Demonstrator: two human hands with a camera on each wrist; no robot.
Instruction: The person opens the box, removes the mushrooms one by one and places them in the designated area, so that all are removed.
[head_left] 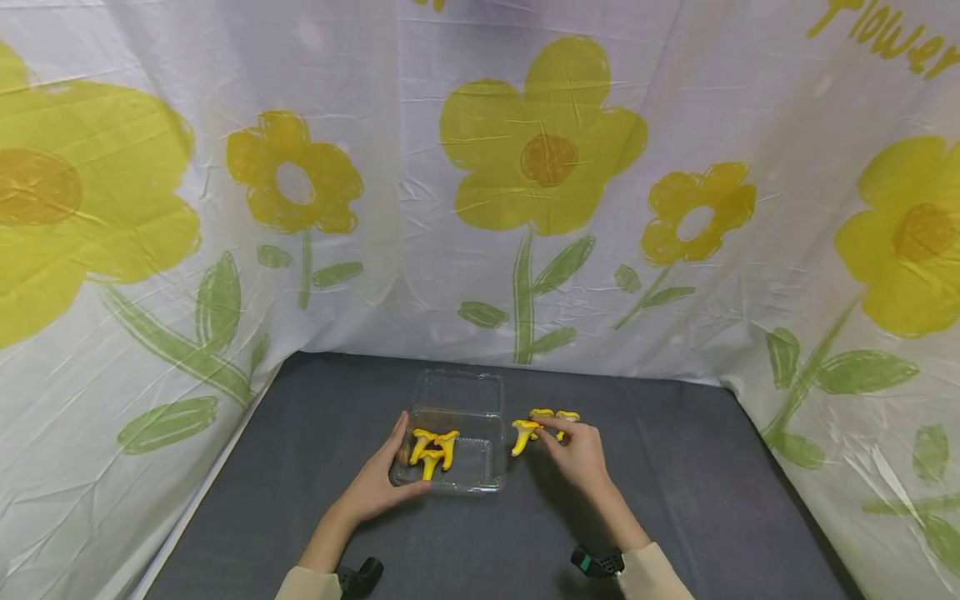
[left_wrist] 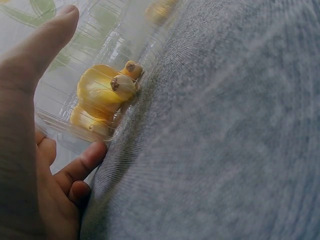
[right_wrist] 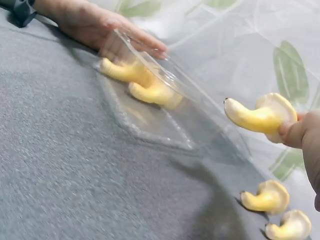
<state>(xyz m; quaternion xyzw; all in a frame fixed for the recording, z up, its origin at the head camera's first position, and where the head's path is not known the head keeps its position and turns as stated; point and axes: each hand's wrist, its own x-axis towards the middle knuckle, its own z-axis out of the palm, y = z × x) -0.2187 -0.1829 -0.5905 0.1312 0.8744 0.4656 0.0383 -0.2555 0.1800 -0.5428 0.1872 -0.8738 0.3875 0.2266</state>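
A clear plastic clamshell box (head_left: 480,482) lies on the dark table with its lid (head_left: 459,390) raised at the far side. Three yellow chanterelle mushrooms (head_left: 431,463) sit in its left half. My left hand (head_left: 378,483) holds the box by its left side, thumb along the front and fingers along the left wall. Just right of the box, my right hand (head_left: 581,457) pinches another chanterelle (right_wrist: 262,116) by its cap between thumb and fingers, raised above the table with its stem pointing toward the box. Two loose chanterelles (right_wrist: 266,197) lie beyond and below this hand.
Dark grey cloth (head_left: 315,433) covers the table. A white curtain (head_left: 405,250) with printed yellow flowers hangs along the back and both sides. Each wrist carries a dark strap (head_left: 596,561).
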